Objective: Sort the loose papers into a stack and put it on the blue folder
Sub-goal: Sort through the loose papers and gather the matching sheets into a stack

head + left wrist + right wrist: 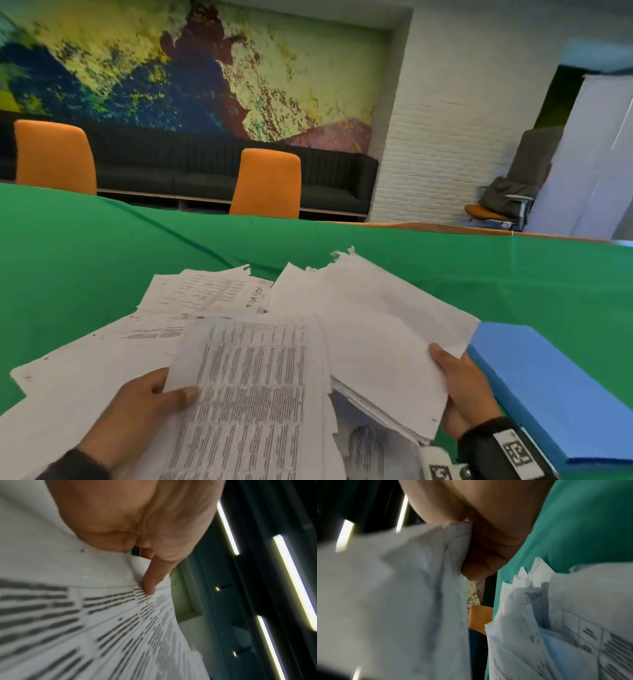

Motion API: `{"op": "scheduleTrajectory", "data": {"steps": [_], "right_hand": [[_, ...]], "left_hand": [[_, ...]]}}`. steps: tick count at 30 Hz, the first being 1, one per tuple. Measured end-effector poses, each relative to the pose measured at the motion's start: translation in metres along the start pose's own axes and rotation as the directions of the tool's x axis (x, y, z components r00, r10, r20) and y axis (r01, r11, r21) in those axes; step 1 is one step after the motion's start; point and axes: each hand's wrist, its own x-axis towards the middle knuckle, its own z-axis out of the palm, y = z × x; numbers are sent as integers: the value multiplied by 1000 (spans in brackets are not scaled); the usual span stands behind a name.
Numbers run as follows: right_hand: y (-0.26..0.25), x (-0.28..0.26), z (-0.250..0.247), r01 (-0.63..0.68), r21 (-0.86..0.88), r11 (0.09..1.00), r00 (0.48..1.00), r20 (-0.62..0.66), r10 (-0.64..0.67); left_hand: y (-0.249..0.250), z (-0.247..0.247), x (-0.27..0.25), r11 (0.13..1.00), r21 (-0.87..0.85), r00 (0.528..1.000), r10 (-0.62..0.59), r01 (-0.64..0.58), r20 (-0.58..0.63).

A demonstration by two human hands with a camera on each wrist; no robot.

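Now: loose papers point(219, 308) fanned near the desk's front edge, thin, floppy, ragged-edged, likely to slide | best pinched at a squared edge | right hand point(459, 387) grips a thick bundle point(383, 342) | left hand point(144, 407) pinches a printed sheet point(253, 383) | blue folder point(544, 387) at the desk's right.

Even, soft room light in the head view, edges bowed; both wrist views blurred, ceiling strip lights point(291, 582) glaring.
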Motion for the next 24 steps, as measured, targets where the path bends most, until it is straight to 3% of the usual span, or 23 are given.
{"op": "scheduleTrajectory", "data": {"steps": [3, 6, 7, 9, 10, 11, 14, 16, 17, 20, 22, 23, 24], "right_hand": [[-11, -4, -6, 59, 10, 998, 998, -3, -59], [-25, -25, 12, 326, -140, 935, 945, 80, -317], [-29, -38, 20, 474, -255, 843, 879, 200, -434], [-29, -70, 41, 726, -446, 524, 688, 493, -533], [-23, -84, 50, 796, -491, 354, 605, 614, -508], [-12, -96, 56, 825, -520, 221, 560, 701, -442], [35, -124, 65, 872, -490, 23, 484, 852, -198], [66, -137, 72, 880, -464, -97, 463, 886, -36], [80, -139, 72, 898, -415, -147, 421, 907, 9], [102, -131, 70, 914, -306, -266, 321, 947, 17], [98, -125, 74, 904, -344, -253, 367, 929, 53], [95, -121, 79, 912, -389, -128, 397, 917, 44], [90, -119, 81, 907, -420, -29, 420, 898, 129]], "left_hand": [[-10, -11, 0, 996, 34, 997, -79, 79, 6], [-15, -6, 1, 990, 82, 993, -118, 116, 21], [-16, -2, 3, 991, 81, 993, -111, 109, 25], [-14, 7, 3, 995, 9, 994, -104, 103, 42], [-15, 12, 2, 990, -81, 992, -115, 119, 54], [-15, 17, 2, 976, -166, 989, -135, 143, 62], [-17, 33, 3, 931, -311, 981, -191, 194, 39], [-15, 41, 2, 897, -394, 978, -203, 202, 39], [-13, 44, 1, 871, -440, 975, -214, 219, 60], [-13, 44, -3, 811, -522, 964, -211, 265, 162], [-15, 42, -5, 863, -464, 971, -113, 201, 212], [-17, 42, -5, 898, -414, 974, -64, 151, 217], [-17, 43, -6, 921, -377, 977, -17, 98, 213]]}}
